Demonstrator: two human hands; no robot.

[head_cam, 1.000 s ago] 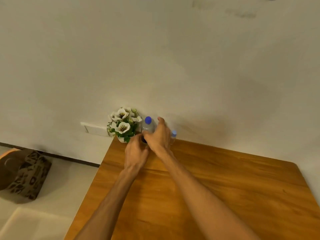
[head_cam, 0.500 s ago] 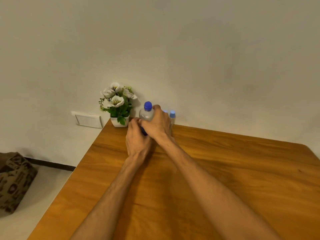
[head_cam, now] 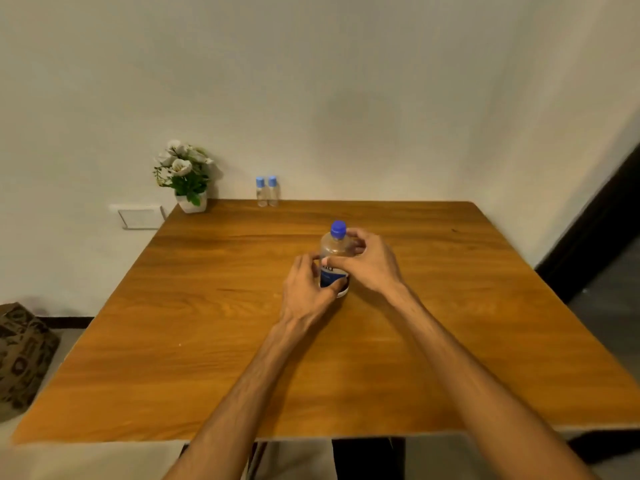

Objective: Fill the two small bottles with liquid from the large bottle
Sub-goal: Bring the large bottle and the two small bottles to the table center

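Note:
The large bottle (head_cam: 333, 251) is clear with a blue cap and a dark blue label. It stands upright near the middle of the wooden table (head_cam: 214, 341). My left hand (head_cam: 306, 292) wraps its lower part from the left. My right hand (head_cam: 369, 263) holds its upper body from the right, just under the cap. Two small clear bottles (head_cam: 267, 192) with light blue caps stand side by side at the table's far edge, against the wall, well beyond both hands.
A white pot of white flowers (head_cam: 187, 180) sits on the far left corner of the table. A wall socket plate (head_cam: 140, 217) is left of it. A patterned bag (head_cam: 24, 351) lies on the floor at the left. A dark doorway (head_cam: 595, 237) is at right.
Both hands have brought the large bottle from the far edge beside the flowers toward me, to the table's middle. The two small bottles stayed at the back.

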